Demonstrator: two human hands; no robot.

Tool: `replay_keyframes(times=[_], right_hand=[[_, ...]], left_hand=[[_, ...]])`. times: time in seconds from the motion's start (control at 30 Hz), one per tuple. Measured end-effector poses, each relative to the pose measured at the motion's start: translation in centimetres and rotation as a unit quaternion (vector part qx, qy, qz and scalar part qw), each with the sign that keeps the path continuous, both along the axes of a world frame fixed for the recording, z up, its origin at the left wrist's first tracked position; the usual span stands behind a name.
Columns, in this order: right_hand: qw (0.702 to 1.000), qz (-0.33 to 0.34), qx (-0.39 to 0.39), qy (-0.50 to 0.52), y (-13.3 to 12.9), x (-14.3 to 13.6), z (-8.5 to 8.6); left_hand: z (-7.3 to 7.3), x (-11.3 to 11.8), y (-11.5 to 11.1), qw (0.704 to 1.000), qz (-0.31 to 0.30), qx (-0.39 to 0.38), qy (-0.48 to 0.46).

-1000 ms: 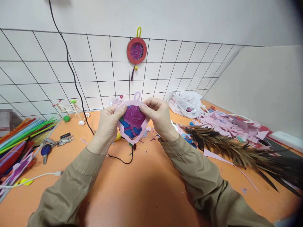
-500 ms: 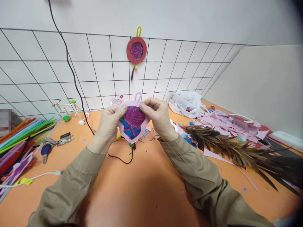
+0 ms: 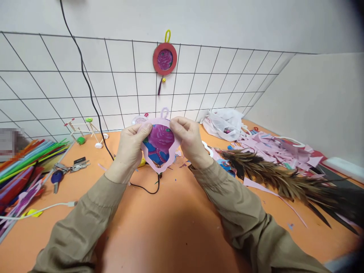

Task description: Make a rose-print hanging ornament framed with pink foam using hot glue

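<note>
A pink-framed ornament (image 3: 160, 140) with a purple flower on blue is held upright above the table. My left hand (image 3: 131, 146) pinches its upper left edge between thumb and fingers. On the upper right edge, my right hand (image 3: 189, 138) is closed the same way. A pale lilac loop (image 3: 165, 112) stands up from the ornament's top. Behind it, a round red-framed ornament (image 3: 165, 58) with a yellow loop and dark tassel hangs on the wire grid.
Colourful pipe cleaners (image 3: 31, 155), keys (image 3: 57, 178) and a small stick model (image 3: 87, 131) lie left on the orange table (image 3: 153, 227). At right are a white plastic bag (image 3: 223, 123), pink scraps (image 3: 278, 149) and brown feathers (image 3: 264, 170). A black cable (image 3: 85, 77) hangs down left.
The held ornament has tilted slightly and shifted up a little with both hands. The green bead seen below its tip is now hidden.
</note>
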State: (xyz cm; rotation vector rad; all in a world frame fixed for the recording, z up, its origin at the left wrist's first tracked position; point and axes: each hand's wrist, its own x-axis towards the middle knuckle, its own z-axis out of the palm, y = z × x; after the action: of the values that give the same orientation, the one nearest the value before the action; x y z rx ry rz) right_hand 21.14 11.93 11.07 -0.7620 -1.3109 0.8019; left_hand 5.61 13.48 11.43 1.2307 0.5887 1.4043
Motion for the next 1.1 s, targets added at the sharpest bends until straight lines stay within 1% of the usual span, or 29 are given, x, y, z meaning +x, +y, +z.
replay_keyframes(times=[0.07, 0.17, 0.27, 0.33, 0.47, 0.57, 0.63, 0.77, 0.9, 1.03, 1.1], right_hand=[[0.995, 0.079, -0.042, 0.041, -0.2, 0.0, -0.3], [0.973, 0.182, -0.127, 0.063, -0.7, -0.6, -1.2], [0.946, 0.253, -0.196, 0.042, -1.6, -1.5, -2.5], [0.936, 0.28, -0.212, 0.026, -2.3, -2.2, -3.3], [0.933, 0.281, -0.225, 0.021, -3.2, -3.0, -4.3], [0.93, 0.277, -0.241, 0.016, -3.8, -3.3, -4.7], [0.928, 0.274, -0.252, 0.016, -4.2, -3.4, -4.9], [0.916, 0.279, -0.284, 0.043, -5.3, -3.7, -5.4], [0.892, 0.305, -0.325, 0.078, -6.6, -4.3, -6.4], [0.857, 0.326, -0.387, 0.092, -8.7, -4.9, -7.6], [0.841, 0.329, -0.417, 0.101, -10.1, -5.0, -8.3]], left_hand=[[0.3, -0.4, -0.1, 0.999, 0.032, 0.017, -0.023], [0.9, -1.2, -0.2, 0.994, 0.094, 0.035, -0.049], [1.4, -2.2, -0.2, 0.989, 0.132, 0.035, -0.056], [1.5, -2.6, -0.2, 0.989, 0.135, 0.03, -0.057], [1.4, -3.0, 0.1, 0.992, 0.113, -0.003, -0.058], [1.2, -2.9, 0.3, 0.991, 0.112, -0.045, -0.063], [0.9, -2.8, 0.4, 0.989, 0.114, -0.064, -0.062], [0.1, -3.1, 0.8, 0.989, 0.12, -0.077, -0.048], [-0.4, -3.3, 0.5, 0.987, 0.109, -0.106, -0.043], [-0.7, -3.7, -1.1, 0.985, 0.094, -0.137, -0.043], [-1.2, -4.1, -2.0, 0.982, 0.089, -0.159, -0.041]])
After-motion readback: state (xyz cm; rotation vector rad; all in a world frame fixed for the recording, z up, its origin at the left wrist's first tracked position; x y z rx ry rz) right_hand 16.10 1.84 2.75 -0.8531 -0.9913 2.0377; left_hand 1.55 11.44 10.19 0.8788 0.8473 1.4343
